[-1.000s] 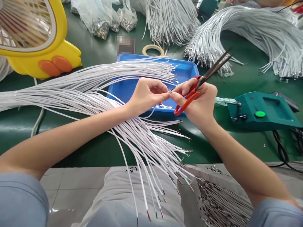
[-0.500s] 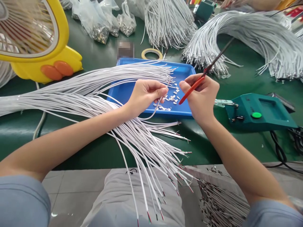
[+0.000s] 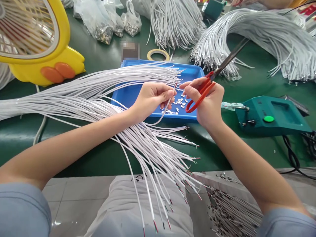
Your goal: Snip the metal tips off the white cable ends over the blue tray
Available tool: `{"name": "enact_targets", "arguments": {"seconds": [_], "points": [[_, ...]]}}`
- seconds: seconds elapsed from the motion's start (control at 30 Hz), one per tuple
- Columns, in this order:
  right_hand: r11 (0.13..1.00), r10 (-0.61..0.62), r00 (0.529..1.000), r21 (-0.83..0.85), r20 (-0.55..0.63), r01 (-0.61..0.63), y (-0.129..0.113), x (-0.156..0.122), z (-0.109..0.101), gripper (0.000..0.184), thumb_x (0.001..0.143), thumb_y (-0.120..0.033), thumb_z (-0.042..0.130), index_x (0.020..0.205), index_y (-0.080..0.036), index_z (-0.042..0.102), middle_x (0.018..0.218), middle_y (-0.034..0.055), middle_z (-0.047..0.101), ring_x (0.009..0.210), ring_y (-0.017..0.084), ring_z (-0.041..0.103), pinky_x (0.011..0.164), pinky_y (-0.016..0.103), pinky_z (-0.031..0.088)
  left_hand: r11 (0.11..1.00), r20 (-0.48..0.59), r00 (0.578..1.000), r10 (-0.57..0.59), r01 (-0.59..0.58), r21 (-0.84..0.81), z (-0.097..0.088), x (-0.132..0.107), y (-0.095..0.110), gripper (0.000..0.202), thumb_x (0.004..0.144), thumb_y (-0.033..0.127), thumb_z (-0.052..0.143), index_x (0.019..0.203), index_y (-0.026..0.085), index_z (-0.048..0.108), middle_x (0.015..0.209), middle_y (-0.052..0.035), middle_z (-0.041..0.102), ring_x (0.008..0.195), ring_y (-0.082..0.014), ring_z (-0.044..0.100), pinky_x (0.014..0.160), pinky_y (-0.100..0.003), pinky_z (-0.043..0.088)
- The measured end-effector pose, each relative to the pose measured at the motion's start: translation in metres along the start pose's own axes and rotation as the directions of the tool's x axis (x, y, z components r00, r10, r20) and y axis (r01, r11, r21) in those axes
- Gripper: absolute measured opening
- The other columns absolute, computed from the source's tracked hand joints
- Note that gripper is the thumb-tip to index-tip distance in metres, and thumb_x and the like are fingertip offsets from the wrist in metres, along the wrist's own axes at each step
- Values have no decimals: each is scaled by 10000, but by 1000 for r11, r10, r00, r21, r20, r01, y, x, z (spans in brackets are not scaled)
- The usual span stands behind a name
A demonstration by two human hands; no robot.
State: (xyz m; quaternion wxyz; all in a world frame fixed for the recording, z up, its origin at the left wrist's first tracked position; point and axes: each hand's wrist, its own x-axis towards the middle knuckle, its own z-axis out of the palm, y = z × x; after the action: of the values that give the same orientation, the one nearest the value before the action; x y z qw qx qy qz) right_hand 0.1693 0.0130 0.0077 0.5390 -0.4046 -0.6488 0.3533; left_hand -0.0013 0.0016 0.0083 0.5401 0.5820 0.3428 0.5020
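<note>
My left hand (image 3: 156, 98) pinches one white cable (image 3: 166, 110) near its end, above the blue tray (image 3: 118, 95). A dark reddish tip of the cable sticks up past the fingers. Red-handled scissors (image 3: 202, 93) are in my right hand (image 3: 209, 102), the blades pointing up and away to the right. The thumb and forefinger of that hand reach close to the cable tip. Small silvery-white scraps (image 3: 180, 102) lie in the tray. Two fans of white cables (image 3: 145, 138) spread from a tied bundle at the left, one across the tray, one under my left forearm over the table edge.
A yellow fan (image 3: 64, 42) stands at the left, with plastic bags of small metal parts (image 3: 132, 23) behind. A tape roll (image 3: 158, 55) lies beyond the tray. Curved cable bundles (image 3: 259, 26) fill the back right. A green device (image 3: 271, 115) with cords sits to the right.
The scissors have turned in my right hand, so their handle loops now show. My right thumb and forefinger have moved left towards the cable tip. My left hand keeps its pinch.
</note>
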Motion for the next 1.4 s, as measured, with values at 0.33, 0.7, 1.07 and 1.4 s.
{"name": "enact_targets", "arguments": {"seconds": [0.33, 0.7, 1.07, 1.4], "points": [[999, -23, 999, 40, 38, 22, -12, -7, 6, 236, 686, -263, 757, 637, -230, 529, 727, -14, 643, 708, 144, 618, 674, 328, 525, 995, 83, 995, 61, -68, 78, 2, -2, 0, 266, 770, 349, 692, 659, 112, 646, 571, -15, 601, 482, -75, 551, 453, -199, 415], [998, 57, 998, -25, -41, -58, 9, 5, 2, 124, 637, -165, 692, 640, -172, 568, 684, -18, 623, 617, 102, 558, 605, 255, 458, 988, 19, 999, -39, 42, -151, -3, 3, -5, 234, 748, 314, 706, 723, 100, 616, 595, 12, 591, 483, -70, 574, 454, -168, 422], [996, 84, 963, 18, -256, -82, 1, 21, -5, 50, 632, -157, 673, 624, -142, 626, 628, 34, 607, 526, 110, 516, 515, 267, 403, 981, 429, 903, 11, 72, -178, 23, -24, 43, 236, 709, 276, 716, 722, 55, 636, 565, 12, 556, 514, -55, 512, 523, -183, 430], [998, 55, 991, 37, -123, -51, -3, 15, -5, 239, 796, -296, 594, 608, -149, 598, 640, 38, 567, 500, 91, 466, 469, 250, 341, 975, 836, 543, 81, -217, 46, 37, -42, 25, 201, 791, 248, 592, 757, 78, 693, 792, -82, 663, 690, -124, 583, 677, -228, 476]]}}
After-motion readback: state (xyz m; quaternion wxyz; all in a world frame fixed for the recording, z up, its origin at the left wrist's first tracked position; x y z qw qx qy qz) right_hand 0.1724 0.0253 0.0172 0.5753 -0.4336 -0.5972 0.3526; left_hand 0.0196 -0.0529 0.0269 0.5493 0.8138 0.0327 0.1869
